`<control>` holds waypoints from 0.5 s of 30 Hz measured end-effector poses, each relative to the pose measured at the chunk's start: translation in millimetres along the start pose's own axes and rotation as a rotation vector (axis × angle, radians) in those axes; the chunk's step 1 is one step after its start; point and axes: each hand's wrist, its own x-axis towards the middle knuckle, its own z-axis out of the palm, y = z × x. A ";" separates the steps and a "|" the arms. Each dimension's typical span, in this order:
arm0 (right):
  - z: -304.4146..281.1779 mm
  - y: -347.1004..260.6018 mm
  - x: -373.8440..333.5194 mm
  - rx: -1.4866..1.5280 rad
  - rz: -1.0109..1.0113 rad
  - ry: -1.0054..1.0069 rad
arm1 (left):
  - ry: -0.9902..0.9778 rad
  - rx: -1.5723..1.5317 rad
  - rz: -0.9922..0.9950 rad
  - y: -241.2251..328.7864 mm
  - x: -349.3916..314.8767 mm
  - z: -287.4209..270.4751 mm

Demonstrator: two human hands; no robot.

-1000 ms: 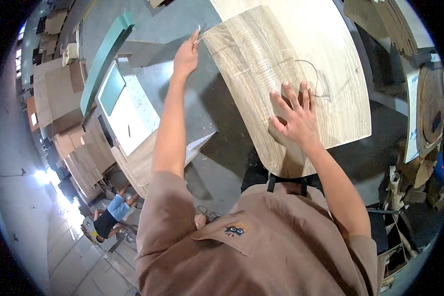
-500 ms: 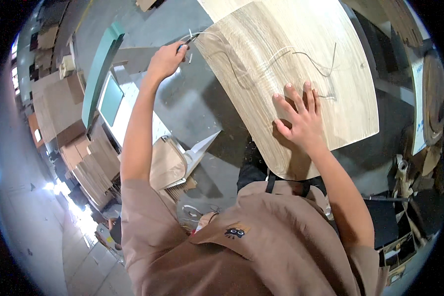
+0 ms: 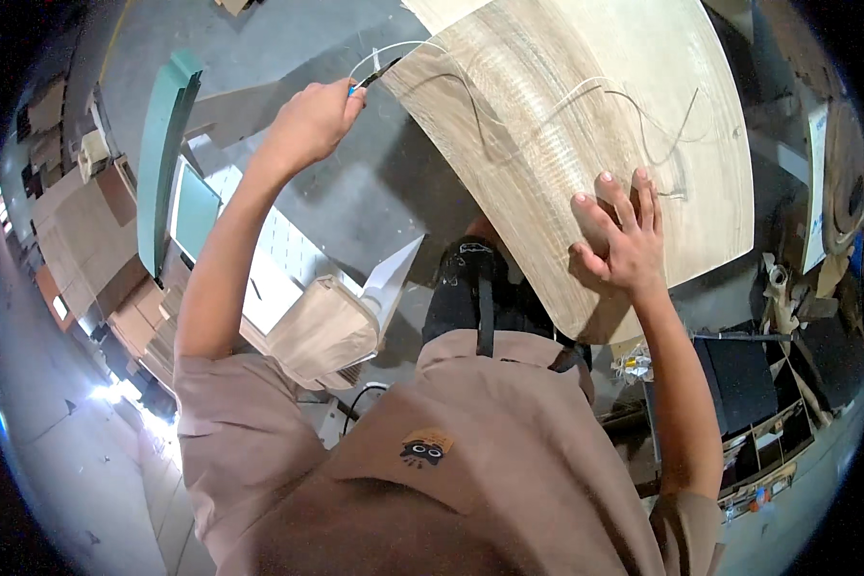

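My left hand point(image 3: 315, 120) is closed around a small blue-and-black hand tool point(image 3: 378, 74), mostly hidden in the fist. The tool's dark end reaches the left edge of a wood-grain board point(image 3: 547, 173), near its far corner. A thin pale strip point(image 3: 400, 43) loops up beside the tool and curls over the board, casting curved shadows. My right hand point(image 3: 628, 235) lies flat on the near part of the board, fingers spread, holding nothing. The board sits on a paler wooden panel or surface point(image 3: 686, 67).
To the left are a long green panel point(image 3: 161, 168), cardboard pieces point(image 3: 82, 230) and a stack of wood-grain boards point(image 3: 326, 331). At the lower right stands a divided rack point(image 3: 778, 432) beside dark sheets point(image 3: 739, 379). Grey floor point(image 3: 365, 202) shows between.
The view has shifted, so the board and my right hand appear farther right. My left hand still grips the tool at the board's edge, and the pale strip's loop has changed shape.
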 end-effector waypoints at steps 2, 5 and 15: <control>0.7 -0.3 1.7 0.000 -0.004 0.012 | 0.009 -0.033 0.023 -3.9 1.4 5.4; 2.2 -1.5 0.4 0.013 -0.004 0.037 | 0.024 -0.020 0.047 -2.8 2.9 10.2; 5.1 -0.3 7.2 0.025 -0.028 0.067 | 0.063 -0.385 -0.338 -121.0 10.9 236.5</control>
